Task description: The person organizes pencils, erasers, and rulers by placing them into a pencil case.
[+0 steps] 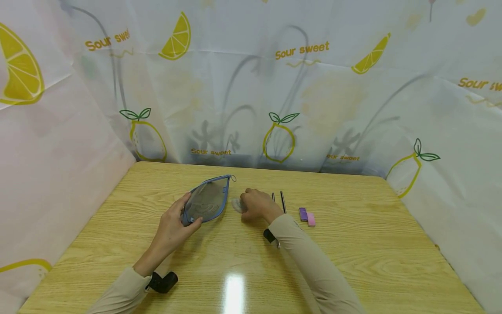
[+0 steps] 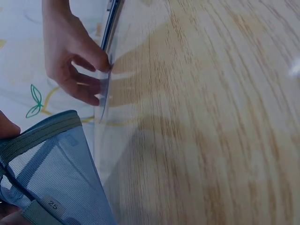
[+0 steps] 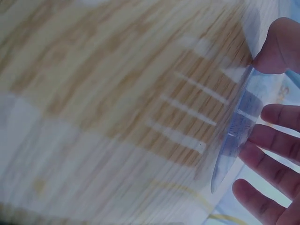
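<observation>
In the head view my left hand [image 1: 174, 224] grips the near left edge of a blue mesh zip pouch [image 1: 213, 192], thumb on the near side. The pouch is held tilted with its mouth spread; a clear, curved, marked piece [image 1: 205, 208] shows at the mesh. In the left wrist view the pouch [image 2: 70, 164] has a small label reading 25. To its right, my right hand [image 1: 256, 205] is over a clear plastic protractor [image 1: 236, 205]. In the right wrist view thumb and fingers pinch the protractor [image 3: 236, 124], which stands near edge-on above the wood.
Right of my right hand lie two thin dark sticks [image 1: 283, 201], partly hidden by the arm. Beyond them are a purple block [image 1: 303, 214] and a pink block [image 1: 311, 219], side by side. A lemon-print curtain [image 1: 243, 87] closes off the back of the wooden table [image 1: 364, 244].
</observation>
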A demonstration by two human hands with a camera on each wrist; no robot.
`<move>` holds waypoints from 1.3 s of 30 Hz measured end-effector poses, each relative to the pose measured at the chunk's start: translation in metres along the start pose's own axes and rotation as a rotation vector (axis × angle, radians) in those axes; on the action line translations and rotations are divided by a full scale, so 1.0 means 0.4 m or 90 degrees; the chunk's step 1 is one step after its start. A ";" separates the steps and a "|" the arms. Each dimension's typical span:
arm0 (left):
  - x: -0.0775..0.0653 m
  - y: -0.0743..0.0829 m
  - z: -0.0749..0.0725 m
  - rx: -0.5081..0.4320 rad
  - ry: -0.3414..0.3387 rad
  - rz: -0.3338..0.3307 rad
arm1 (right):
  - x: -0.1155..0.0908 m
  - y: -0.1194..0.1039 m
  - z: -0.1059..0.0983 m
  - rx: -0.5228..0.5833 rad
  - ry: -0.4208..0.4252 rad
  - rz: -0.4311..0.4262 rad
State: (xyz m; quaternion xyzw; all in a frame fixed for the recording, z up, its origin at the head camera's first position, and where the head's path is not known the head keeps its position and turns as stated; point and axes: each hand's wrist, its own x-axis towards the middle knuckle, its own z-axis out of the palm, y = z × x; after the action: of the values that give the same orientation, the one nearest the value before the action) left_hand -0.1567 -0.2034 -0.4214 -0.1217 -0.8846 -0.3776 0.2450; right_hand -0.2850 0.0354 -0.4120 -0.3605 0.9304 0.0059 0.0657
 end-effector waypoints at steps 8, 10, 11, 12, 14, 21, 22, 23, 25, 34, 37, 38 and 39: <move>0.000 -0.001 0.001 -0.005 -0.001 -0.002 | 0.003 0.002 0.004 -0.010 0.008 -0.007; 0.000 -0.001 0.001 -0.004 -0.004 -0.004 | 0.005 0.002 0.004 -0.019 0.007 -0.010; 0.000 -0.001 0.001 -0.004 -0.005 -0.005 | 0.006 0.002 0.005 -0.023 0.007 -0.011; 0.001 -0.001 0.001 -0.004 -0.006 -0.007 | 0.006 0.002 0.004 -0.026 0.007 -0.013; 0.001 -0.001 0.001 -0.004 -0.008 -0.009 | 0.007 0.002 0.005 -0.032 0.008 -0.017; 0.000 -0.002 0.000 0.000 -0.010 -0.014 | 0.006 0.006 0.010 -0.038 0.017 -0.026; 0.000 -0.002 0.000 0.001 -0.010 -0.015 | 0.006 0.007 0.011 -0.037 0.018 -0.028; 0.000 -0.002 0.000 0.001 -0.010 -0.016 | 0.006 0.008 0.012 -0.038 0.019 -0.029; 0.001 -0.001 0.000 0.002 -0.011 -0.017 | 0.005 0.009 0.013 -0.038 0.021 -0.033; -0.001 -0.004 0.001 0.005 -0.002 -0.003 | -0.002 0.020 0.019 -0.022 0.044 -0.050; 0.000 -0.003 0.001 0.004 0.000 -0.001 | -0.006 0.021 0.016 -0.011 0.047 -0.052; 0.000 -0.003 0.001 0.002 0.000 -0.002 | -0.008 0.021 0.015 -0.006 0.047 -0.052; 0.001 -0.003 0.001 0.004 0.001 -0.002 | -0.009 0.021 0.015 -0.004 0.047 -0.053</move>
State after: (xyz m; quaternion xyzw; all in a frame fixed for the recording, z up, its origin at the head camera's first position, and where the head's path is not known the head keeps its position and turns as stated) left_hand -0.1575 -0.2040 -0.4222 -0.1191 -0.8858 -0.3756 0.2452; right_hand -0.2875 0.0444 -0.4178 -0.3990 0.9164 -0.0071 0.0307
